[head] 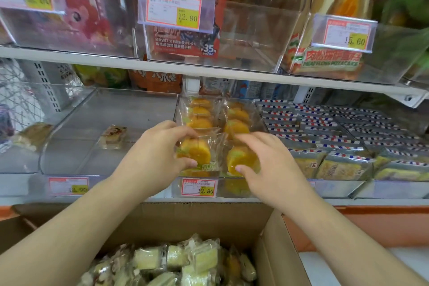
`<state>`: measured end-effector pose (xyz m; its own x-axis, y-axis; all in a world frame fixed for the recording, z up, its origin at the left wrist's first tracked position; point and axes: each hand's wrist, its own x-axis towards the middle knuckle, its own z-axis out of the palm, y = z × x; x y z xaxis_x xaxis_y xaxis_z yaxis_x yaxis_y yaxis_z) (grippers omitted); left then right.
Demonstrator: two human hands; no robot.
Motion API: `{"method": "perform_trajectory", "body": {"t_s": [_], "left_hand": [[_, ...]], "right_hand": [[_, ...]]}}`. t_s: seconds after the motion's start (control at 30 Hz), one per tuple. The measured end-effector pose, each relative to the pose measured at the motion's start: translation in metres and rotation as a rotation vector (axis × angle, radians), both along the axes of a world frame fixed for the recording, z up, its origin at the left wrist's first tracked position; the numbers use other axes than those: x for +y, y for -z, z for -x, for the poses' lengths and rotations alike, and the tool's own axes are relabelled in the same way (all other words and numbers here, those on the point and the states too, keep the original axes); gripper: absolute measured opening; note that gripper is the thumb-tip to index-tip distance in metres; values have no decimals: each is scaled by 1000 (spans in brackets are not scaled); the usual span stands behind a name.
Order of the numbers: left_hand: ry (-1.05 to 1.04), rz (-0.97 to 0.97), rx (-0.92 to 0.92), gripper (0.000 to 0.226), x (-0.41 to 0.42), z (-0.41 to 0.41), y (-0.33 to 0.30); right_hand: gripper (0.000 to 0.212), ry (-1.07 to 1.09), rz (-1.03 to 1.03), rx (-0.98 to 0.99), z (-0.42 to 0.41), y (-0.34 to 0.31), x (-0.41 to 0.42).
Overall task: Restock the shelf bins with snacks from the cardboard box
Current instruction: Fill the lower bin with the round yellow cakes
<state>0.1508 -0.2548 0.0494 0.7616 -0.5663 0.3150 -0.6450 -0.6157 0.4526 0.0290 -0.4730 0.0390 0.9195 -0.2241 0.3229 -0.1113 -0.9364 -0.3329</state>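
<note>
1. Two wrapped orange cakes sat at the front of the middle clear bin [260, 121], on the lower shelf just above the 12.80 price tag [199, 187]. The left cake [195, 150] was pinched between the thumb and curled fingers of the left hand [157, 153]; the right cake [241, 158] lay under the right hand [274, 165], whose thumb pressed its front while the fingers curled over its top.
2. Behind these two cakes, two rows of the same cakes ran toward the back of that bin.
3. To do this step well, I judge each cake should be stood on edge in line with its row and nudged back until it touches the one behind, leaving no gap.
4. The wrappers looked thin and slippery, so a light pinch would likely serve better than a squeeze, which could dent the soft cake.
5. Left of that bin, a wider bin [69, 137] held only a single stray wrapped snack [112, 136].
6. Right of that bin, packets with red and blue striped edges [325, 123] filled their bins.
7. Below that bin, the cardboard box [274, 239] stood open with pale green wrapped snacks [181, 264] inside, within easy reach for the next pick.
</note>
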Motion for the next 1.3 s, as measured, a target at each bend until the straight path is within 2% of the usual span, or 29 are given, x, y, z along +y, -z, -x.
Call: {"method": "perform_trajectory", "body": {"t_s": [0.2, 0.37, 0.57, 0.8, 1.0, 1.1, 1.2, 1.27, 1.3], "left_hand": [[-31, -128, -92, 61, -8, -1, 8], [-39, -199, -111, 61, -11, 1, 9], [-49, -271, -179, 63, -10, 10, 16], [-3, -205, -238, 65, -12, 18, 17], [74, -67, -245, 63, -9, 46, 15], [192, 25, -193, 50, -12, 73, 26], [314, -58, -5, 44, -14, 98, 52], [363, -168, 77, 44, -14, 111, 81], [378, -223, 111, 44, -13, 116, 97]], "right_hand": [[59, 41, 188, -12, 0, 16, -18], [59, 12, 145, 6, -2, 17, -20], [65, 11, 203, 21, 3, 17, -18], [72, -9, 131, -19, 14, 10, -20], [54, -70, 69, -157, 51, 16, -20], [43, -96, 37, -160, 83, 31, -16], [39, -68, -9, -43, 112, 60, -15], [50, 7, -51, 114, 129, 85, -18], [63, 36, -76, 218, 136, 98, -19]]}}
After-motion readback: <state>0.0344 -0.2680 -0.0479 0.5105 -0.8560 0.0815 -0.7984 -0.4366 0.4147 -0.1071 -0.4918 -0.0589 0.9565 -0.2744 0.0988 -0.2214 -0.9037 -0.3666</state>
